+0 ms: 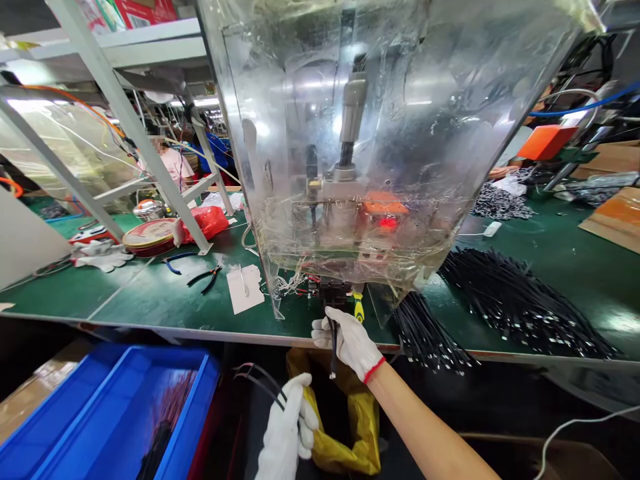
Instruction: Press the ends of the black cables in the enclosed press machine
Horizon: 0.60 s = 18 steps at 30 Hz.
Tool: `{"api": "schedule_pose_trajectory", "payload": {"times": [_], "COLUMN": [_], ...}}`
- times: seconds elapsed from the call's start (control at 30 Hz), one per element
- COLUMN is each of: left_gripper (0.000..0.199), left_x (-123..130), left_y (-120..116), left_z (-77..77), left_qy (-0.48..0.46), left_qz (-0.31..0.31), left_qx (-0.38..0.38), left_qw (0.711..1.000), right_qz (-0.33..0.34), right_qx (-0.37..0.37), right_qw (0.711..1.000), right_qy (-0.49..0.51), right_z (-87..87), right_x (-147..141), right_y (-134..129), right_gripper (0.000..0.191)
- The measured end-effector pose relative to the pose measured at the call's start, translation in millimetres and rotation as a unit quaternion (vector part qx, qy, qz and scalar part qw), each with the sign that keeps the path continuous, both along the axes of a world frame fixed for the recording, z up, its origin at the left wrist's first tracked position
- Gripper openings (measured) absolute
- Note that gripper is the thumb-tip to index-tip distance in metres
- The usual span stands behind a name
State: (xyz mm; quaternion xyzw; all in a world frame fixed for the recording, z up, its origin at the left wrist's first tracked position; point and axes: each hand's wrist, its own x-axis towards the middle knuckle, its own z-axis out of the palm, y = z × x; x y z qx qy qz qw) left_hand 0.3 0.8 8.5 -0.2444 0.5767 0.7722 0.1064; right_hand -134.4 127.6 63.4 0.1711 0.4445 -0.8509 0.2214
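White knit gloves cover both hands. My left hand [289,427], low in the middle, is closed on thin black cables [264,385] whose reddish ends point up and left. My right hand [346,340] pinches a short black cable [333,353] at the bench edge, its lower end hanging down. Just beyond those fingertips sits the dark fixture [333,292] of a machine. A cloudy clear plastic guard [350,240] stands in front of the machine and blurs its inner parts. Beside the fixture is a yellow-handled tool [359,307].
Black cable bundles [430,330] and a larger cable pile [520,300] lie to the right. Pliers [205,279] and a white card [245,289] rest on the green bench [165,300]. A blue divided bin [125,393] and a yellow bag [363,447] are below. People sit farther back.
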Motion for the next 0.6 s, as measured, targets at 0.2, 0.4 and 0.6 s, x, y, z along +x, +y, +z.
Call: {"api": "schedule_pose_trajectory", "payload": {"times": [0.2,0.4,0.6], "left_gripper": [0.085,0.072,0.049], "left_x": [-17,-40,-59], "left_y": [-2,11,21], "left_z": [1.5,9.3,8.1], "left_qy": [0.02,0.062,0.072], "left_qz": [-0.022,-0.061,-0.117], "left_qx": [-0.007,0.003,-0.025], "left_qw": [1.0,0.996,0.99], "right_qz": [0.004,-0.012,-0.027], "right_qx": [-0.007,0.01,0.021], "right_qw": [1.0,1.0,0.999], "right_qy": [0.007,-0.017,-0.036], "right_z": [-3.3,-0.9,7.3], "right_x": [-1,-2,4], "right_y": [0,-4,-10], "right_gripper": [0.036,0.037,0.043]}}
